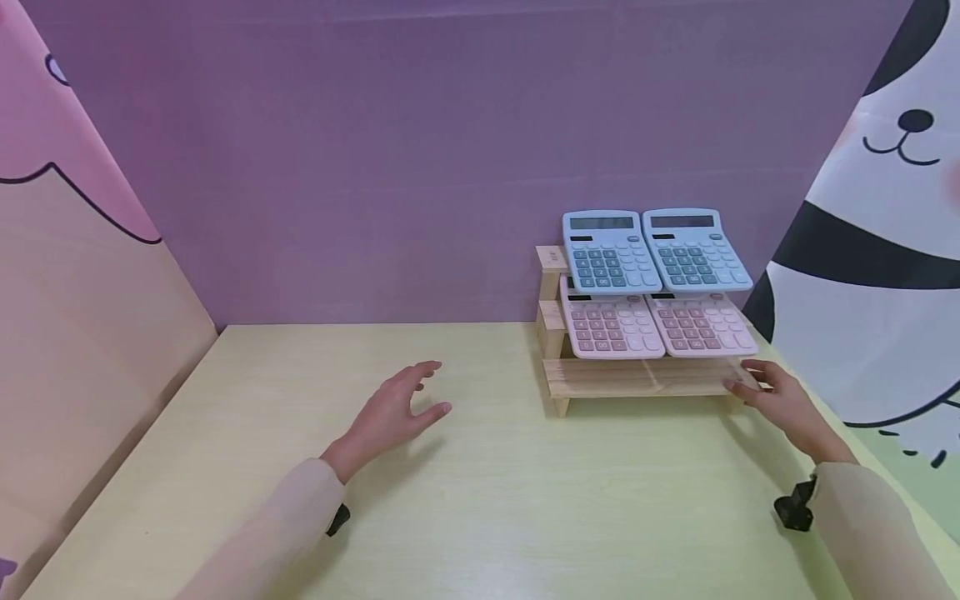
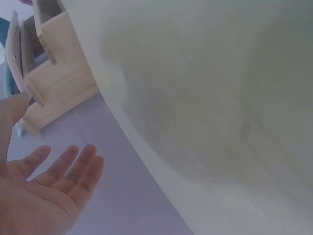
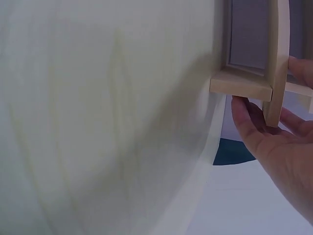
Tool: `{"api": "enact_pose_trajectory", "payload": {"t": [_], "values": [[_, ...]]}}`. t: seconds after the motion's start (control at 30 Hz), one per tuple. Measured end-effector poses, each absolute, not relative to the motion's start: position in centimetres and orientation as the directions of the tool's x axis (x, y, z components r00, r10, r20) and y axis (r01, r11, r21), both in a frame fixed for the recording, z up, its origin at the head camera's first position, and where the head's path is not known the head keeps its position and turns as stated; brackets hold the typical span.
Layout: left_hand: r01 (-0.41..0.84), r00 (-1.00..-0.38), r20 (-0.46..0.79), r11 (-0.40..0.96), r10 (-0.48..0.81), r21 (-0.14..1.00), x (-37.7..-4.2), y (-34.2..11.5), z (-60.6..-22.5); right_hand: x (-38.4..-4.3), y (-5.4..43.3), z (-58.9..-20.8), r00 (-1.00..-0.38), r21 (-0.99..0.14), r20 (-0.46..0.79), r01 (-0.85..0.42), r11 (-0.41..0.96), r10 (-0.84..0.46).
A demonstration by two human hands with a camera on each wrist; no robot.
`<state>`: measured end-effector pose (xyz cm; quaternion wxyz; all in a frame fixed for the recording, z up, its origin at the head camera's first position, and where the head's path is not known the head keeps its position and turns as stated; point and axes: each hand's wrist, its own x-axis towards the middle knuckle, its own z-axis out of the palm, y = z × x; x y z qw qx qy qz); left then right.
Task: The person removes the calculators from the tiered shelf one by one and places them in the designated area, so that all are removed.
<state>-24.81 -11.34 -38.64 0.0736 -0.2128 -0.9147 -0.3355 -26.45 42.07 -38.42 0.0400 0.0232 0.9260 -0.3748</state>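
Observation:
A three-step wooden display rack (image 1: pixel 600 380) stands at the right of the table. Two blue calculators, the left one (image 1: pixel 609 250) beside the right one (image 1: pixel 693 250), lean on its top step. Below them, a pink calculator (image 1: pixel 611 331) and a second pink calculator (image 1: pixel 705 329) fill the middle step; the lowest step is bare. My right hand (image 1: pixel 791 408) grips the rack's right end at the lowest step, thumb in front; the right wrist view shows fingers around the wooden end (image 3: pixel 239 84). Left of the rack, my left hand (image 1: pixel 384 418) hovers over the table, fingers spread, holding nothing.
The pale wooden table (image 1: pixel 480 500) runs back to a purple backdrop (image 1: pixel 360 167). A panda-printed panel (image 1: pixel 885 217) borders the right edge close by my right hand, and a pink and beige panel (image 1: pixel 82 333) borders the left.

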Motion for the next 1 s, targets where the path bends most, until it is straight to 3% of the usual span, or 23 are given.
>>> {"api": "enact_pose_trajectory", "payload": {"t": [0.57, 1.0], "values": [[0.482, -0.857, 0.252, 0.529, 0.449, 0.699, -26.4, -5.8, -39.0, -26.7, 42.0, -38.5, -0.997, -0.711, -0.079, 0.051, 0.702, -0.008], [0.431, -0.868, 0.223, 0.45, 0.444, 0.782, -27.9, -1.9, -39.1, -26.4, 41.8, -38.5, -0.997, -0.714, -0.074, 0.047, 0.698, -0.009]]}}
